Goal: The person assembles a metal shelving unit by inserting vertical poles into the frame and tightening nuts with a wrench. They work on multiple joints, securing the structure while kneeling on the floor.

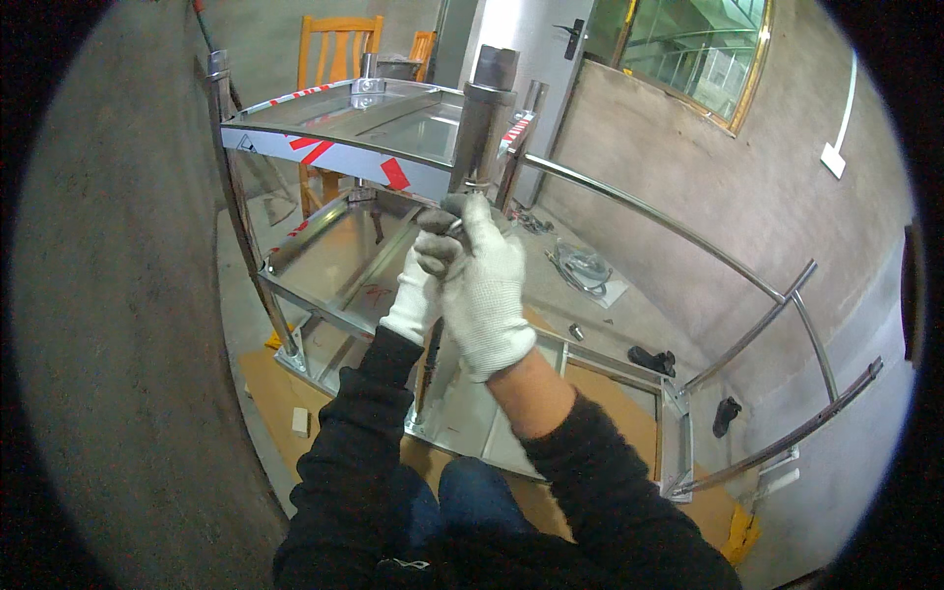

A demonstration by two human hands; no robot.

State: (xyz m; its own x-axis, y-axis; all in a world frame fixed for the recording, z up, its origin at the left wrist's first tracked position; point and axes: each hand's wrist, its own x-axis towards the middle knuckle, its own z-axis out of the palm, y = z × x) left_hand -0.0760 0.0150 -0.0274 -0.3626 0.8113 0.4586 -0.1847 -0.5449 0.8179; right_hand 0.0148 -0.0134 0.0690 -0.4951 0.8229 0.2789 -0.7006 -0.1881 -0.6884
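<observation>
In white knit gloves with grey fingertips, my hands meet in front of a metal post (480,133) of a steel shelf frame (344,172). My left hand (433,258) is closed, its fingers curled beside the right. My right hand (484,285) is closed too, with its thumb and fingers pinched close to the post. A small thin piece shows between the fingertips, too little of it to name. The frame's upper shelf (408,128) has a pale edge strip with red marks. Below it is another metal shelf (339,251). My hands hide the post's lower part.
To the right, a bent tube rail (659,216) runs from the frame to curved tubes (811,334). A coiled clear bag (582,267), a small metal cylinder (576,332) and dark gloves or shoes (651,361) lie on the floor. Cardboard (270,388) is underneath. A wooden chair (339,44) stands behind.
</observation>
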